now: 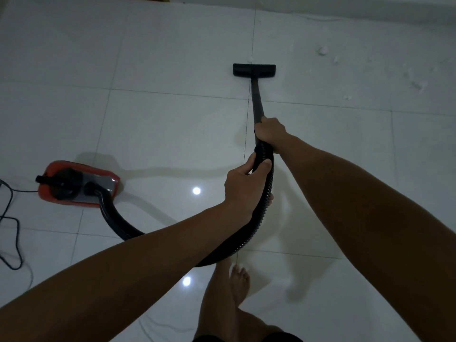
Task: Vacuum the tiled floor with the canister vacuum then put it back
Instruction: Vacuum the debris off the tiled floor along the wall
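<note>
A red canister vacuum (79, 183) sits on the white tiled floor (160, 58) at the left. Its black ribbed hose (116, 223) curves from the canister under my left forearm and up to a black wand (257, 99). The wand ends in a flat black floor nozzle (254, 70) lying on the tiles ahead, touching a small white bit of debris. My right hand (269, 130) grips the wand's lower end. My left hand (243, 186) grips the ribbed hose just below it.
White fluffy debris (322, 51) is scattered over the tiles at the upper right. The black power cord (11, 228) loops on the floor at the left edge. My bare foot (238, 280) stands below the hose. A wall base runs along the top right.
</note>
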